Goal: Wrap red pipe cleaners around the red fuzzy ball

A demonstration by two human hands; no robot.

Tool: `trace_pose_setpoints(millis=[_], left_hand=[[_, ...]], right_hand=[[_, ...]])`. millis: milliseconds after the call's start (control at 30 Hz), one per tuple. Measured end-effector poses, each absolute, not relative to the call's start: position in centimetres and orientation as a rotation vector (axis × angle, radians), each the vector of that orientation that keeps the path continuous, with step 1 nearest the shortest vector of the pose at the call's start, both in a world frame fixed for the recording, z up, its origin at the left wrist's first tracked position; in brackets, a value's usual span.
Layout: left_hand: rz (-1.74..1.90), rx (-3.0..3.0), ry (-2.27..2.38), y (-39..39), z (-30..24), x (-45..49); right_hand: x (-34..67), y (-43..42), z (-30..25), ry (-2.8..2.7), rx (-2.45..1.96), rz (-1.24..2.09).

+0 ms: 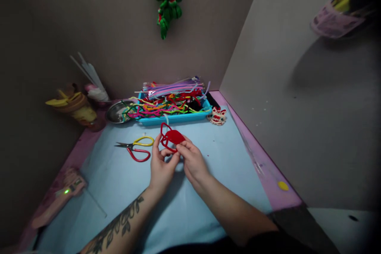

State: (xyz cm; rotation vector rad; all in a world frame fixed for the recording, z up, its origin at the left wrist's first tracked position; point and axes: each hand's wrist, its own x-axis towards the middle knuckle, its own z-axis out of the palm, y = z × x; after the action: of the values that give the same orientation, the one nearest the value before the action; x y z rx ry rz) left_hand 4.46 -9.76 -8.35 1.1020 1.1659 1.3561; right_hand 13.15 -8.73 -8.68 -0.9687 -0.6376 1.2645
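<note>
Both of my hands hold a red pipe-cleaner piece (175, 137) above the blue cloth (190, 214). It has a solid rounded part on the right and open bent loops on the left. My left hand (163, 160) pinches the lower edge and looped side, fingers closed. With thumb and fingers, my right hand (192, 158) grips the right end of the rounded part. Left of my hands lie scissors (131, 147) with one yellow and one red handle, blades apart. Some fingertips are hidden behind the red piece.
A blue tray (178, 119) heaped with coloured pipe cleaners stands at the back, beside a metal bowl (111, 113) and a red-and-white piece (217, 116). A glue gun (64, 196) with a green light lies at left. Walls close off the back and right.
</note>
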Motion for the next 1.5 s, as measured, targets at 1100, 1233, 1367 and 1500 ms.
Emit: trace_pose_setpoints(millis=[1100, 1233, 1367, 1500], left_hand=[[1.461, 1.383, 1.202, -9.0, -8.5, 3.2], [1.554, 1.354, 1.223, -8.5, -7.3, 2.4], [1.455, 1.135, 1.165, -8.5, -6.4, 2.4], [1.458, 1.036, 1.129, -8.7, -6.2, 2.6]], right_hand=[[14.7, -8.0, -8.6, -0.644, -0.963, 1.167], [16.0, -7.8, -8.7, -0.835, -1.051, 1.019], [16.3, -8.1, -8.9, -1.029, -1.070, 1.003], [15.8, -8.4, -9.1, -1.075, -1.095, 0.931]])
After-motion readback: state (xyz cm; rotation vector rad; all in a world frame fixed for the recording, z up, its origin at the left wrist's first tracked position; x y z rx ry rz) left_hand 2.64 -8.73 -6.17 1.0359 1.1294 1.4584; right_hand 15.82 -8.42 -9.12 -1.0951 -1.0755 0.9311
